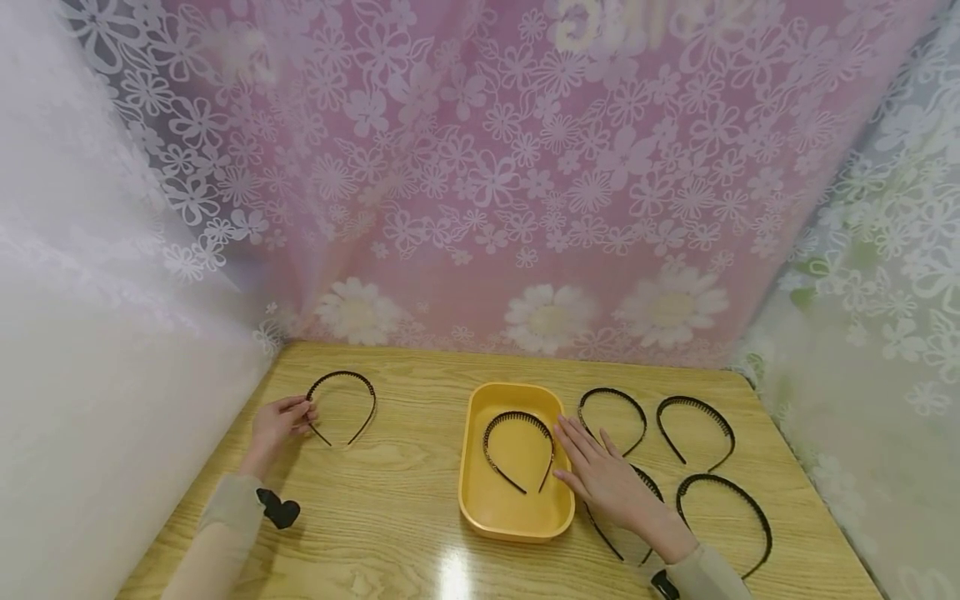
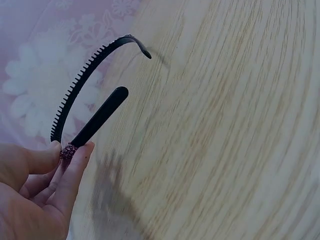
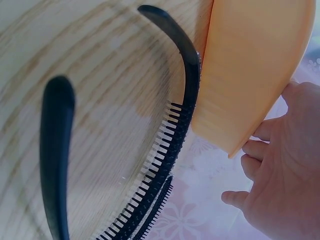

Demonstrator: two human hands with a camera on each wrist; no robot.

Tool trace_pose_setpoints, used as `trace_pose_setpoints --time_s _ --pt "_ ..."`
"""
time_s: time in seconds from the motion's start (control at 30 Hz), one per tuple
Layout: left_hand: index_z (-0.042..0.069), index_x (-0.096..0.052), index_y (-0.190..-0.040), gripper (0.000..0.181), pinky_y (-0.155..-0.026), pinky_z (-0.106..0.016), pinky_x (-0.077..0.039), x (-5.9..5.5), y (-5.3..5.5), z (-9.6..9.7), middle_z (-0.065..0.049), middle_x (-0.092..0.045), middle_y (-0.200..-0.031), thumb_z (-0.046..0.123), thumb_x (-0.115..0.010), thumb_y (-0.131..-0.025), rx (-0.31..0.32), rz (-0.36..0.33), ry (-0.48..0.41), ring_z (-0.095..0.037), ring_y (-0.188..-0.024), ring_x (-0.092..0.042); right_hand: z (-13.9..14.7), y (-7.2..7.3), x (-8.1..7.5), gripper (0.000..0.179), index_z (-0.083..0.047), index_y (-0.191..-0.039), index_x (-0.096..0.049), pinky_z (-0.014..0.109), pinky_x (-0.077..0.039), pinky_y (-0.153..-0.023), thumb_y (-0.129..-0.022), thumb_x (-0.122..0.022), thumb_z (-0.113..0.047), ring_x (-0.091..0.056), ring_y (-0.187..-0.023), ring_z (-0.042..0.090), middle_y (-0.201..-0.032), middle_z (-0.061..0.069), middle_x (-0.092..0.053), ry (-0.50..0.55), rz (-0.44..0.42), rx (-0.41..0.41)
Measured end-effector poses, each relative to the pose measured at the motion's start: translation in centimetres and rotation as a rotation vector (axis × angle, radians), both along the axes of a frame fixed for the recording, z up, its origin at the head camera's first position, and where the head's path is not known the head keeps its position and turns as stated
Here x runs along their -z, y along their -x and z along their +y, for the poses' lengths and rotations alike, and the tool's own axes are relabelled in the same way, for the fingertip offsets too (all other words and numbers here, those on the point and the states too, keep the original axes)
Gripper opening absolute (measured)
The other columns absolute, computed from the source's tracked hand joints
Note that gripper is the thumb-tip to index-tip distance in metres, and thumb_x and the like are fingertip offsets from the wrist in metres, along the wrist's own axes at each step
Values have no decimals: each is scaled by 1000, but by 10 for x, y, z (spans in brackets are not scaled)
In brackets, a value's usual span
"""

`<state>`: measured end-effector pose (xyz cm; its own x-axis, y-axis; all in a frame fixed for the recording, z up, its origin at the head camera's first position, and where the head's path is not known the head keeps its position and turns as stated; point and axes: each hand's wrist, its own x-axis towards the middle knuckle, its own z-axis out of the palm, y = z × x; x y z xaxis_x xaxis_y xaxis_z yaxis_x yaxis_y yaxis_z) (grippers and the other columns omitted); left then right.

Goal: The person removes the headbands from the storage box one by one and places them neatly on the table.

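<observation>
At the left of the table my left hand [image 1: 277, 429] pinches one leg of a black toothed headband [image 1: 341, 373] between thumb and fingers. The left wrist view shows a small sparkly patch on the pinched leg [image 2: 102, 115], with the headband's comb teeth facing outward. My right hand [image 1: 607, 483] touches the right rim of a yellow plastic tray [image 1: 517, 525], its fingers mostly straight. Inside the tray lies another black headband [image 1: 517, 415]. Beneath the right hand and forearm, a further headband [image 1: 648, 482] is partly hidden.
More black headbands lie right of the tray: one near its back corner [image 1: 615, 391], one at the far right [image 1: 697, 402], and one nearer the front [image 1: 750, 504]. A wooden table [image 1: 390, 500] carries everything. Flowered curtains [image 1: 487, 183] enclose its back and sides.
</observation>
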<state>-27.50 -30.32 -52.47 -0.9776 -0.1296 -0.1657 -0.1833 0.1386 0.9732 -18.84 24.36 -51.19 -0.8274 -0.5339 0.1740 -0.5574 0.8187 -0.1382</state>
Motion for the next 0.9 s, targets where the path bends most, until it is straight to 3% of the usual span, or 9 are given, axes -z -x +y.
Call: trace_pose_setpoints --time_s 0.13,0.43,0.67,0.9 --pt "-22 -33 -145 51 -77 -24 -60 1 -1 -7 -7 -73 -106 6 -50 -107 13 7 -11 -4 -84 -72 0 0 0 72 -2 -160 -28 64 -23 -119 -105 -54 -40 -25 -152 35 -166 15 -25 0 3 0" --pt "-25 -32 -143 49 -74 -22 -59 -1 -6 -17 -2 -74 -100 2 -48 -106 2 17 -4 -1 -81 -71 1 0 5 71 -5 -160 -29 66 -26 -115 -104 -57 -38 -32 -149 37 -163 17 -32 40 63 -28" --pt "-25 -36 -142 46 -73 -24 -60 -1 -7 -24 -5 -74 -96 1 -48 -106 -23 -12 6 -3 -78 -70 0 0 1 71 -3 -160 -29 64 -24 -118 -105 -52 -41 -26 -152 34 -166 15 -26 0 17 1" --pt "-22 -41 -141 44 -71 -25 -60 2 -5 -29 -11 -74 -100 5 -49 -107 -23 -43 94 -5 -79 -70 2 -1 3 70 -6 -161 -27 68 -27 -114 -105 -52 -40 -31 -149 37 -164 16 -30 57 57 -31"
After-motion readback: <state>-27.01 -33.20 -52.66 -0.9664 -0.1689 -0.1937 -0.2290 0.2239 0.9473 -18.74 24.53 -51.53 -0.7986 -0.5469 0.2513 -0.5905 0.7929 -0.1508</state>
